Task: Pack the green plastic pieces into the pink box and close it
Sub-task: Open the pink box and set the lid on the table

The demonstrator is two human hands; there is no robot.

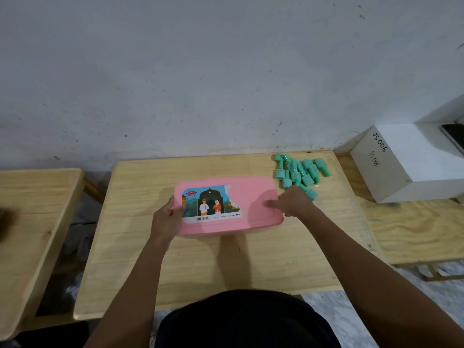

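The pink box (251, 197) lies flat in the middle of the wooden table with its lid on; a colourful sticker covers the lid's left half. My left hand (167, 217) grips the box's left edge, thumb on the lid. My right hand (292, 202) holds the right edge, fingers resting on top of the lid. A pile of several green plastic pieces (300, 172) sits on the table just behind and right of the box, close to my right hand.
The light wooden table (226, 262) backs onto a grey wall. A white box marked "JS 006" (406, 164) stands on a lower surface to the right. Another wooden table (32, 217) stands to the left, across a gap.
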